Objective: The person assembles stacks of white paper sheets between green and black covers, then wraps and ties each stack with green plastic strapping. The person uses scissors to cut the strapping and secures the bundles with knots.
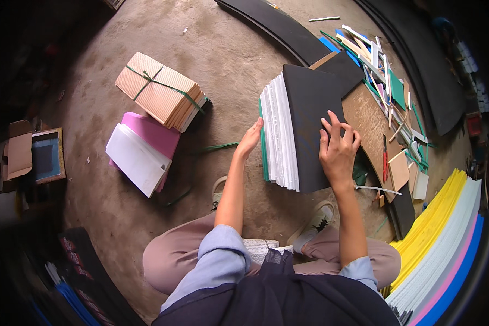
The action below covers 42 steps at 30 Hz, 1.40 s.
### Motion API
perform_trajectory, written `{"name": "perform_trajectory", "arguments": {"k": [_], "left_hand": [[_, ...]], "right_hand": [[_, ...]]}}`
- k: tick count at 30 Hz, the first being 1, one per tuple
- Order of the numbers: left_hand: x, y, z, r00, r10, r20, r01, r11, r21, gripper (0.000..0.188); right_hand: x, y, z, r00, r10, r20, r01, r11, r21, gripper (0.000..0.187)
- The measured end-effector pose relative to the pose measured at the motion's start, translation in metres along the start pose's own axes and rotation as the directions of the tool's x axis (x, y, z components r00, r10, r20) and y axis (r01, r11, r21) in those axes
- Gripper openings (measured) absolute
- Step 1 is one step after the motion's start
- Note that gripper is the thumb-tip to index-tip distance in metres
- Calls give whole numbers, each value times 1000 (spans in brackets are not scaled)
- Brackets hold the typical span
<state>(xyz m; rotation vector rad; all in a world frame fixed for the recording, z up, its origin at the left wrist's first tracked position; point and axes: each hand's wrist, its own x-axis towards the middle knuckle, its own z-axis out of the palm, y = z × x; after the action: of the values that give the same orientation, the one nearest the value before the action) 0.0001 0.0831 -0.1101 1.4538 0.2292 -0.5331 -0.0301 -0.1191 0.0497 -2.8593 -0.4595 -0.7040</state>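
Note:
Between my knees and the dark board stands a thick stack of white sheets [281, 133], with a green sheet [264, 146] on its left side and a black sheet [312, 103] on its right. My left hand [250, 139] lies with straight fingers against the green side; some fingertips are hidden behind the edge. On the black sheet rests my right hand [339, 151], fingers spread and slightly bent. Left of the stack lies a bundle of ribbed tan cardboard [160, 89] tied with green string [171, 91]. Nearer me, white sheets [136, 155] lie over pink sheets [152, 133].
Offcut strips [386, 70] in several colours heap at the right, by a brown board [367, 122] and a red-handled cutter [385, 168]. Yellow, pale and blue sheets [437, 233] stack at the lower right. Long black sheets [280, 27] lie farther off; an open carton [19, 149] stands left.

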Motion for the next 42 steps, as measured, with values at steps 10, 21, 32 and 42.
{"name": "perform_trajectory", "arguments": {"k": [10,21,32,42], "left_hand": [[-56,79,9,968,249,-37,-246,966,76,88],[-49,87,25,846,421,-328,-108,737,667,80],[-32,120,135,669,740,67,-203,95,975,61],[-18,105,139,716,696,42,-64,5,998,47]], "right_hand": [[-14,-31,8,981,-139,137,167,962,-216,64],[32,70,-41,875,-304,378,288,952,101,41],[-40,198,-9,847,85,525,-308,882,355,24],[-72,188,144,872,98,479,-273,910,311,20]]}}
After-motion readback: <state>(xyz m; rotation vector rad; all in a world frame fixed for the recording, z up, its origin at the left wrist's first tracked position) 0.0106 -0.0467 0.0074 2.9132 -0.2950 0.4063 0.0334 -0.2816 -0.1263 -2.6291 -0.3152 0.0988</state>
